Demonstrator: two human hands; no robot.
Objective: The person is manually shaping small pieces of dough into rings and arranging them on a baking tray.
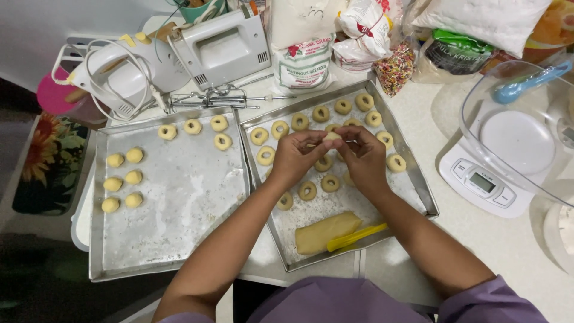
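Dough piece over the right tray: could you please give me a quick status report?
Left hand and right hand pinch dough piece together. Held above right tray, over dough rings. Nothing in between.

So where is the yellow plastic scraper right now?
In the head view, the yellow plastic scraper lies at the near edge of the right metal baking tray, against the block of pale dough.

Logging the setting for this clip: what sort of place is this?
Most likely a home kitchen counter set up for baking: floured metal trays of dough rings, an electric hand mixer, and a kitchen scale.
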